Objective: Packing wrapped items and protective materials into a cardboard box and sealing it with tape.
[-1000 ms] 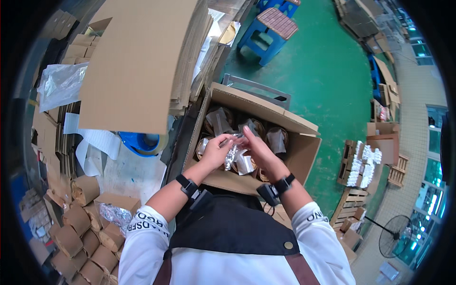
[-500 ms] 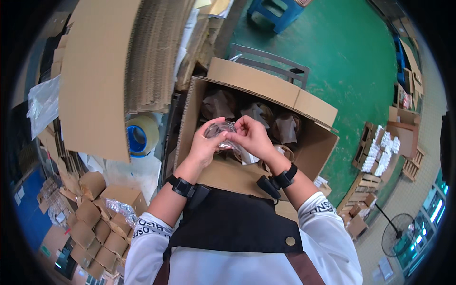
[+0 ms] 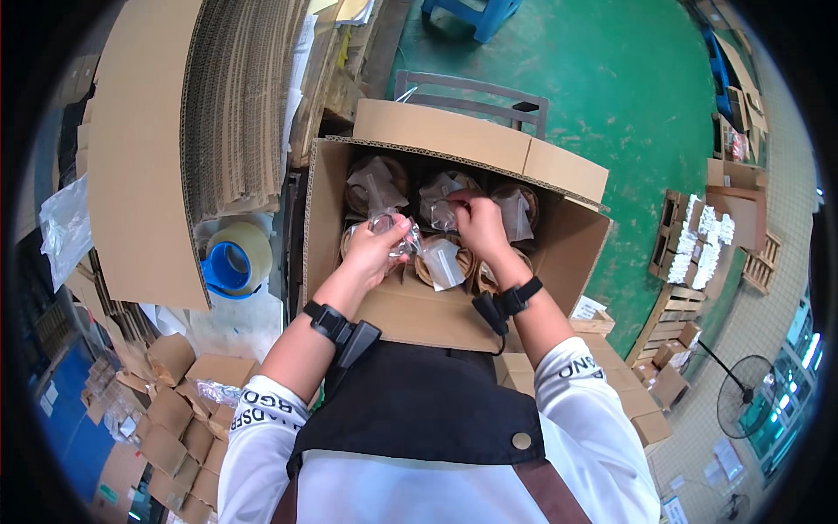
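The left hand is closed around a small clear plastic packet, pinching it between thumb and fingers just above the open cardboard box; the grip looks light, probably because the thin film crumples easily. Just to its right, nearly touching, the right hand has its fingers curled narrow on the top edge of another clear bag, which sits in a brown round item below; from this angle I cannot tell whether the fingers actually clamp the bag or only tug at it. Below and between the two hands lies a further packet, resting loose on the brown rounds. These rounds stand packed side by side in two rows beneath the hands, apparently so that they hold each other upright; I count about six, three in the far row with a bag tucked in each, though the hands cover part of the near row. Each wrist wears a black band, one per arm. Farther left of the left hand, beyond the box wall, a roll of tape lies by a stack of flat cardboard sheets. Beyond the box, ahead of both hands, spreads the green floor.
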Available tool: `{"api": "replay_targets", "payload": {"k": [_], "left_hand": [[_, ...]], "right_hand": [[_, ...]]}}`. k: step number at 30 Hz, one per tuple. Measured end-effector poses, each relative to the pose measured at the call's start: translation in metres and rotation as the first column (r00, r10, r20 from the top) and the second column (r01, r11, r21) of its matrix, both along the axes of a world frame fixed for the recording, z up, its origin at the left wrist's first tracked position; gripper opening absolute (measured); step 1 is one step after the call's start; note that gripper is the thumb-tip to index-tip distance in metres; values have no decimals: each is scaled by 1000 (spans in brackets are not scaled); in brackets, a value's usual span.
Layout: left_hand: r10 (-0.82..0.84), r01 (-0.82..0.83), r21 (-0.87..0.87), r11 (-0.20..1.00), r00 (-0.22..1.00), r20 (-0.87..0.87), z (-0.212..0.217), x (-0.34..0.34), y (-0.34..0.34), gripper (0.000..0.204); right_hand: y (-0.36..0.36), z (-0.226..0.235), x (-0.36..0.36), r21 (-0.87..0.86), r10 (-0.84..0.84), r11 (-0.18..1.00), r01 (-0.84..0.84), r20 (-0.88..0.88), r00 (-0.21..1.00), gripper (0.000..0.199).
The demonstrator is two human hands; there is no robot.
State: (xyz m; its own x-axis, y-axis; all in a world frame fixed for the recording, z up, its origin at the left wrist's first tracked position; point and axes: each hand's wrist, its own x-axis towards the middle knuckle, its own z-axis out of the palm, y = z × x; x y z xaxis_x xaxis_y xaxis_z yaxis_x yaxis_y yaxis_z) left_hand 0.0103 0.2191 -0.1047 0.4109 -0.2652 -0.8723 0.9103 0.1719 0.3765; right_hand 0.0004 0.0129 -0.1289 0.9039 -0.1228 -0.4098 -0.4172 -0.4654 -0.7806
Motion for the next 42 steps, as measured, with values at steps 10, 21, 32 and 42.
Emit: {"api": "replay_targets", "payload": {"k": [10, 21, 32, 42], "left_hand": [[-122, 120, 133, 984, 992, 6, -29, 1, -22, 23], [-187, 203, -190, 961, 978, 97, 7, -15, -23, 42], [-389, 372, -273, 887, 921, -12, -2, -20, -6, 39], [-497, 499, 90, 862, 798, 342, 0, -50, -1, 26]], "right_hand": [[-24, -9, -24, -54, -125, 989, 138, 188, 974, 46], [-44, 46, -43, -489, 106, 863, 128, 422, 900, 30], [-80, 11, -94, -197, 223, 896, -399, -577, 785, 28], [6, 32, -65, 632, 231, 772, 69, -379, 896, 26]]}}
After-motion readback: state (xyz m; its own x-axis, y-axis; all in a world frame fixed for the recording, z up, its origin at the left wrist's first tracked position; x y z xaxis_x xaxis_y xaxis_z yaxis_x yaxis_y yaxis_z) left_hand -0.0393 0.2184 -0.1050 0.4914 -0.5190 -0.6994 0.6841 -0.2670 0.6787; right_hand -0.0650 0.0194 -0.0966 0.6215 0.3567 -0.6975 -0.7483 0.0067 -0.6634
